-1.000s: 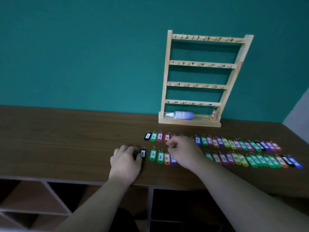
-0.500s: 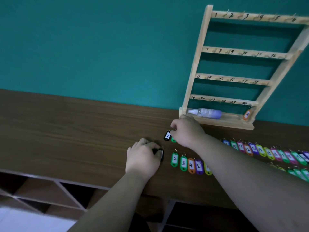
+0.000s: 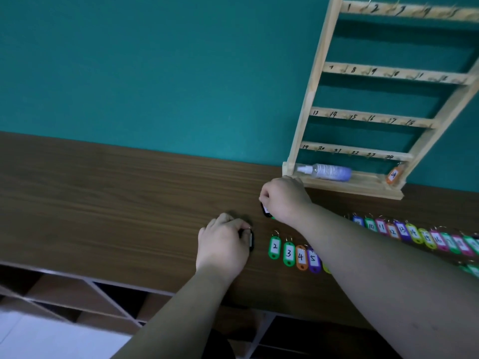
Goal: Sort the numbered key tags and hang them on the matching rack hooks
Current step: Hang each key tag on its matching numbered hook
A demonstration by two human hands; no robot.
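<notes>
Brown counter [image 3: 103, 203], green wall [image 3: 155, 73]. Pinching a black tag [image 3: 251, 240] in the left hand [image 3: 223, 244], another tag [image 3: 266, 211] in the right hand [image 3: 282, 200], near the rack [image 3: 315, 73]. Could slip or knock the rows [image 3: 300, 255] if pulled fast.

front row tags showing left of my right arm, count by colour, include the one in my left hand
green tags: 2
orange tag: 1
purple tag: 1
yellow tag: 1, mostly hidden by the right arm
front black tag, pinched in the left hand: 1
total: 6
Not counted: back-row black tag in the right hand.
</notes>
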